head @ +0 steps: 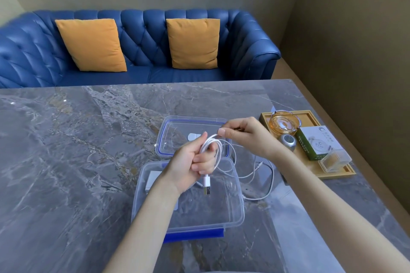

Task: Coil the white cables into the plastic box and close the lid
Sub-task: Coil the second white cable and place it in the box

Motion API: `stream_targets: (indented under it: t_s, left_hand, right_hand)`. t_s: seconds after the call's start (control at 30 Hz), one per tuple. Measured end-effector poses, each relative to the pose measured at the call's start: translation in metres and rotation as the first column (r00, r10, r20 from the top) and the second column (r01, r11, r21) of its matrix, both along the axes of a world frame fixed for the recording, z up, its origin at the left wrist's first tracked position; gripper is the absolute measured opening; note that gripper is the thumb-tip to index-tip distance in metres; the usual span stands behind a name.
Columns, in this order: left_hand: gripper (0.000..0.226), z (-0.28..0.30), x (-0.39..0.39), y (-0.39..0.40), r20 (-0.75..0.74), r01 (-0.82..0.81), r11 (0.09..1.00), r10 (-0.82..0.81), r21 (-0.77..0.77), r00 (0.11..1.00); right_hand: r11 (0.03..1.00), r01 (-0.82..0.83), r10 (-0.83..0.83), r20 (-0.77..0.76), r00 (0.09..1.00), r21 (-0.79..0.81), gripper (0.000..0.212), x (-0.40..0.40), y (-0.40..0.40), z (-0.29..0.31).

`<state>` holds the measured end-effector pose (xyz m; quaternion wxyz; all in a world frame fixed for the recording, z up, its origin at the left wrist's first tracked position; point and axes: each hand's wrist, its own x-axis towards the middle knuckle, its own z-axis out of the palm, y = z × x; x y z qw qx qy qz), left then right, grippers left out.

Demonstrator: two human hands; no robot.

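My left hand grips a partly wound white cable above the clear plastic box, with the cable's USB plug hanging below the fist. My right hand pinches the same cable's strand near the loop's top. A loose stretch of white cable trails over the box's right rim onto the table. A white block lies inside the box at the left, partly hidden by my forearm. The lid, clear with a blue seal, lies flat just behind the box.
A wooden tray at the right holds an amber glass ashtray, a green-and-white carton, a small clear case and a grey round object. The grey marble table runs left; a blue sofa stands behind.
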<state>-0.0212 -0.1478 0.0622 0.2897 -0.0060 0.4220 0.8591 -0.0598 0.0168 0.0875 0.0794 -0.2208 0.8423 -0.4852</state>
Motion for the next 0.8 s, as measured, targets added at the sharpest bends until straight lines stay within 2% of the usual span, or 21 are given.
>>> stream_targets:
  t_s: [0.07, 0.17, 0.27, 0.33, 0.47, 0.53, 0.6, 0.7, 0.8]
  left_hand:
    - [0.043, 0.003, -0.001, 0.001, 0.068, -0.062, 0.984, 0.051, 0.167, 0.996]
    - [0.049, 0.0, -0.005, 0.0, 0.134, -0.208, 0.923, 0.172, 0.324, 0.976]
    - [0.048, -0.005, -0.012, -0.005, 0.201, -0.321, 0.839, 0.256, 0.44, 0.946]
    - [0.044, -0.01, -0.019, -0.01, 0.231, -0.393, 0.803, 0.321, 0.447, 0.918]
    - [0.036, -0.022, -0.03, -0.01, 0.16, -0.518, 0.825, 0.493, 0.224, 0.855]
    - [0.036, -0.029, -0.03, -0.006, 0.059, -0.539, 0.837, 0.536, 0.091, 0.842]
    - [0.034, -0.036, -0.028, -0.001, -0.079, -0.548, 0.835, 0.544, -0.041, 0.835]
    - [0.034, -0.046, -0.024, 0.002, -0.284, -0.582, 0.765, 0.514, -0.275, 0.809]
    - [0.032, -0.054, -0.017, 0.002, -0.448, -0.587, 0.653, 0.393, -0.479, 0.803]
  right_hand:
    - [0.996, 0.0, 0.007, 0.085, 0.996, -0.092, 0.026, 0.005, -0.005, -0.01]
    - [0.986, 0.003, 0.046, 0.29, 0.956, -0.165, 0.023, 0.014, -0.012, -0.023]
    - [0.996, -0.06, 0.082, 0.411, 0.908, -0.066, 0.031, 0.024, -0.015, -0.033]
    - [0.988, -0.149, 0.114, 0.447, 0.887, 0.043, 0.026, 0.031, -0.019, -0.038]
    - [0.959, -0.242, 0.137, 0.505, 0.852, 0.148, 0.029, 0.041, -0.028, -0.04]
    - [0.946, -0.275, 0.162, 0.486, 0.859, 0.171, 0.027, 0.042, -0.033, -0.034]
    - [0.907, -0.323, 0.196, 0.407, 0.892, 0.272, 0.025, 0.04, -0.034, -0.029]
    - [0.802, -0.351, 0.238, 0.28, 0.93, 0.483, 0.024, 0.036, -0.031, -0.021]
    - [0.719, -0.246, 0.251, 0.088, 0.964, 0.65, 0.023, 0.03, -0.024, -0.01]
